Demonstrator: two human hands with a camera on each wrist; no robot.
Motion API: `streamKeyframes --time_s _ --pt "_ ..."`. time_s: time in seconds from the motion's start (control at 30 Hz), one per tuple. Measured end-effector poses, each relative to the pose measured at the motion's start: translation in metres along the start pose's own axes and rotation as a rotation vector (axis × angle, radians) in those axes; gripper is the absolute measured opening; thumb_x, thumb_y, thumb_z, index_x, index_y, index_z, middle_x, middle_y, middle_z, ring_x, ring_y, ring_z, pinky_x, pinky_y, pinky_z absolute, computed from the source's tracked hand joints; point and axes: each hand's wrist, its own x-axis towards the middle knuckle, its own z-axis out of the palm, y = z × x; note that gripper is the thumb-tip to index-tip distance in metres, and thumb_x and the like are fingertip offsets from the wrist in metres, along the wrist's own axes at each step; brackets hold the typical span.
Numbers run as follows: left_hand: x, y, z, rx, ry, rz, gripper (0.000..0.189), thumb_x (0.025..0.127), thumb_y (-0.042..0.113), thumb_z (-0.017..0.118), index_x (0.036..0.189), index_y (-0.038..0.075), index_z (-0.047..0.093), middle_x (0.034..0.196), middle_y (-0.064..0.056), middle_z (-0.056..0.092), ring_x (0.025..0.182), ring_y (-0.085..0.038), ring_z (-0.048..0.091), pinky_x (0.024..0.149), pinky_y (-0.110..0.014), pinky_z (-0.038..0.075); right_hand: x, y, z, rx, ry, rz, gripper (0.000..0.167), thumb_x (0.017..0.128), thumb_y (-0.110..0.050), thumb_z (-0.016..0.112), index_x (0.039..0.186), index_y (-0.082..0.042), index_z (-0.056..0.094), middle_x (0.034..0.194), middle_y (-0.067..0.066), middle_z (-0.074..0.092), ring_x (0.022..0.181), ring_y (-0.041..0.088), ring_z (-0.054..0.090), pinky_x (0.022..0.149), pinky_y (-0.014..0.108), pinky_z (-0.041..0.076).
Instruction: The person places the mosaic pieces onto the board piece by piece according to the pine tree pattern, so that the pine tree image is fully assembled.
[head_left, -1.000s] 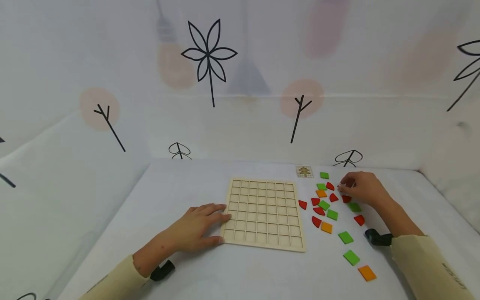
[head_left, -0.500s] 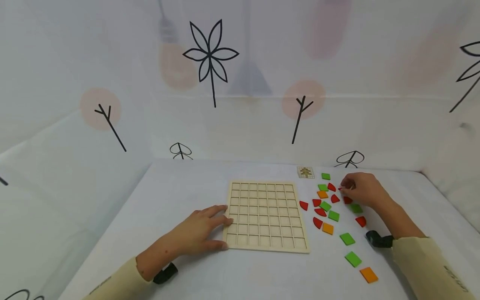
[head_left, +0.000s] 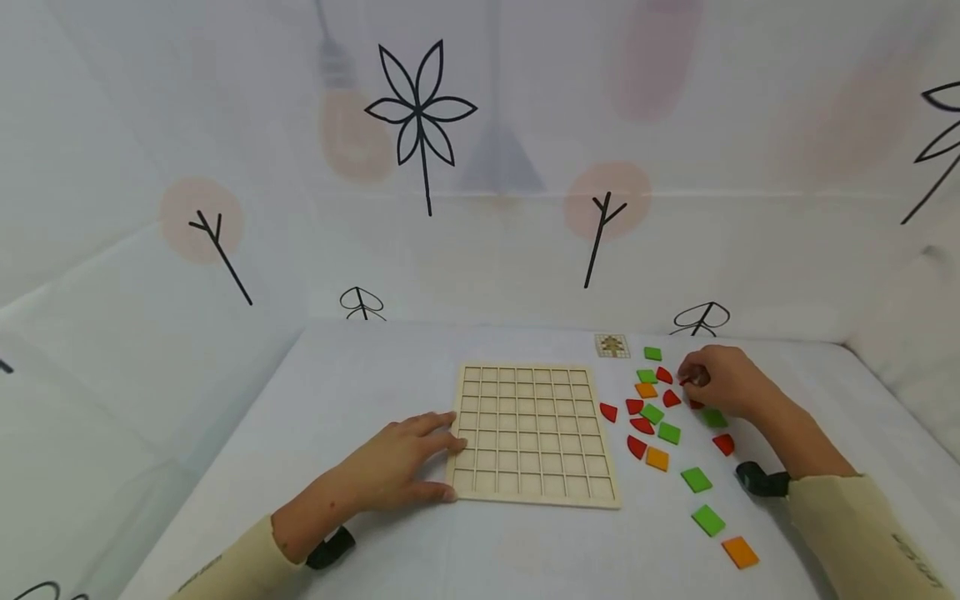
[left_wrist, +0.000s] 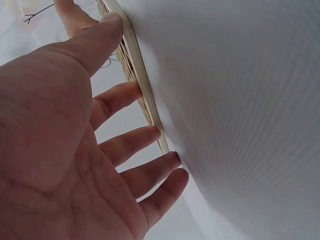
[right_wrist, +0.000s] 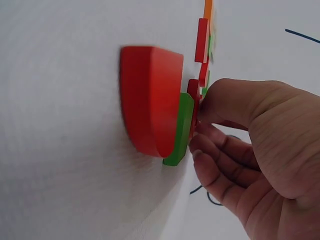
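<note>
My left hand: lying at the left side of the board, back of the hand (head_left: 390,465) up, fingers spread apart and nearly straight; they grip nothing.
My left fingertips: the thumb touches the edge near the board's close corner, and at least 2 other tips meet the same edge farther up.
The board: pale wood (head_left: 532,435), flat on the white cloth (head_left: 360,367) in front of me, a grid of 7 columns by 7 rows inside a raised rim.
My right hand: well apart from the board on its right, low over the far end of the scattered pieces (head_left: 723,383).
My right fingers: curled, thumb and fingertips together, clamped on a red piece (head_left: 685,382); just a sliver of it shows, so I cannot tell its full shape.
Under my right hand: a red wedge (head_left: 697,405) partly covered by my fingers, then a green square (head_left: 715,418), then another red wedge (head_left: 723,444) closer to me.
Loose pieces: between board and hand, a mix of 6 more red wedges, 4 green squares and 2 orange squares, some touching.
Closer to me: 2 green squares and 1 orange square (head_left: 740,552) in a slanting row.
Picture card: small, with a brown tree on a grid (head_left: 612,346), past the board's far right corner.
My sleeves: beige, a black device at each wrist.
</note>
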Motion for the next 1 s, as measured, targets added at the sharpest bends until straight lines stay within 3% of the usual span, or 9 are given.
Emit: streamKeyframes --time_s 1.0 --pt "0.0017 -0.001 -0.0012 -0.015 -0.002 -0.003 0.059 0.092 0.053 0.079 0.143 0.027 0.064 0.166 -0.008 0.044 0.152 -0.033 0.042 0.111 -0.06 0.044 -0.0023 -0.0039 -0.0104 -0.005 0.01 -0.025 0.016 0.087 -0.007 0.084 0.099 -0.002 0.075 0.09 0.009 0.064 0.085 0.028 0.059 0.068 0.038 0.06"
